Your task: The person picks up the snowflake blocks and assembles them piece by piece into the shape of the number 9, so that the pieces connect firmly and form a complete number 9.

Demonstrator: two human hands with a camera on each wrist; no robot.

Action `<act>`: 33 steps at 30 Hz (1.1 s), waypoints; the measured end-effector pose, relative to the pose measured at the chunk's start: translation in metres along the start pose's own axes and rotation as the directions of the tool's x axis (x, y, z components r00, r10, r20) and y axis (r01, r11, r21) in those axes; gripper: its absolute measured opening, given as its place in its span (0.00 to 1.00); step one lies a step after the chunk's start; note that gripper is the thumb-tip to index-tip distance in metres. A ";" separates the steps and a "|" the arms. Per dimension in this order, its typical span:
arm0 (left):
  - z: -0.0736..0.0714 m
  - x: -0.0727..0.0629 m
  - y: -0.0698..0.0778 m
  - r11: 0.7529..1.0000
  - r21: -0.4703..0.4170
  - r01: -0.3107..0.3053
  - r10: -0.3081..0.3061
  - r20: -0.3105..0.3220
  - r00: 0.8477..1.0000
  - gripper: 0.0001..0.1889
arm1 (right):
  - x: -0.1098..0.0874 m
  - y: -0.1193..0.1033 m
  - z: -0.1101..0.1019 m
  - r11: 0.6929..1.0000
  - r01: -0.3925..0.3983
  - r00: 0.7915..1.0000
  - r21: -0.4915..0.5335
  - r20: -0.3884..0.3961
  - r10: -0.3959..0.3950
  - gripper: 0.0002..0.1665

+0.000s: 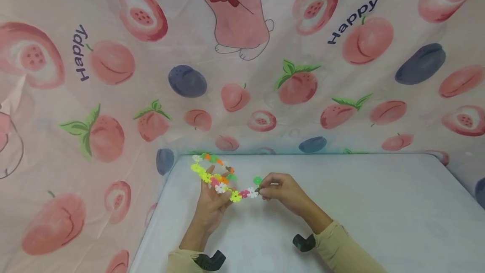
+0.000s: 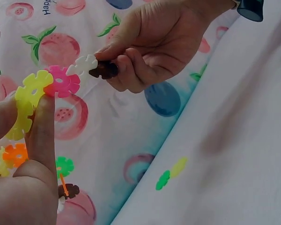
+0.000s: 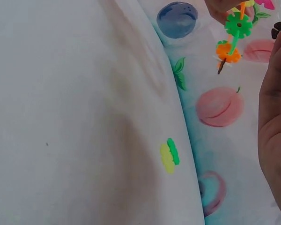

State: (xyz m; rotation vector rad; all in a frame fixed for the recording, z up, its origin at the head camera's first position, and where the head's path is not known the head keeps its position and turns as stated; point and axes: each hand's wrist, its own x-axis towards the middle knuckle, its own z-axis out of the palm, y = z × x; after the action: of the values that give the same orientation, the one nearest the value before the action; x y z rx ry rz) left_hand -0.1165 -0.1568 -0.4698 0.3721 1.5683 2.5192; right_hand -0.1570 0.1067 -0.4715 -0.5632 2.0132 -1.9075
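Observation:
A chain of flower-shaped plastic snowflake discs (image 1: 206,177) in yellow, pink, white, orange and green loops over my left hand (image 1: 211,212). The thumb and a finger of that hand pinch a yellow disc (image 2: 30,90) near one end. My right hand (image 1: 286,192) pinches a brown disc (image 2: 104,70) at the chain's end, against a white disc (image 2: 82,65). Between the hands, a pink disc (image 2: 64,80) joins the white and yellow ones. A green disc (image 3: 238,25) and an orange disc (image 3: 227,52) hang in the trailing part of the chain.
A loose green disc (image 2: 163,180) and a yellow disc (image 2: 179,167) lie together on the white table (image 1: 360,214), beyond the hands. A fruit-printed cloth (image 1: 242,75) stands behind the table's far edge and along its left side.

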 end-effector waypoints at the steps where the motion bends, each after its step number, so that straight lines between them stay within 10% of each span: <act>1: 0.000 0.000 0.000 1.000 -0.001 0.000 0.000 -0.003 1.000 0.48 | 0.000 0.001 0.000 1.000 0.003 1.000 0.009 0.008 -0.003 0.11; 24: -0.009 -0.004 0.013 0.997 -0.069 -0.022 0.018 -0.057 0.998 0.47 | 0.023 0.027 -0.011 0.984 -0.172 0.975 -0.040 -0.150 0.165 0.16; 33: -0.009 -0.006 0.018 0.996 -0.086 -0.027 0.020 -0.081 0.996 0.48 | 0.040 0.036 -0.006 0.918 -0.238 0.938 -0.318 -0.321 0.132 0.15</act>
State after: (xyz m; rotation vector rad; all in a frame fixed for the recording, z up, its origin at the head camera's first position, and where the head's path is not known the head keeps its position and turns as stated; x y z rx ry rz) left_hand -0.1136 -0.1738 -0.4585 0.2835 1.4833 2.6410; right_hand -0.1972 0.0946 -0.5056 -0.1570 2.5240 -1.5997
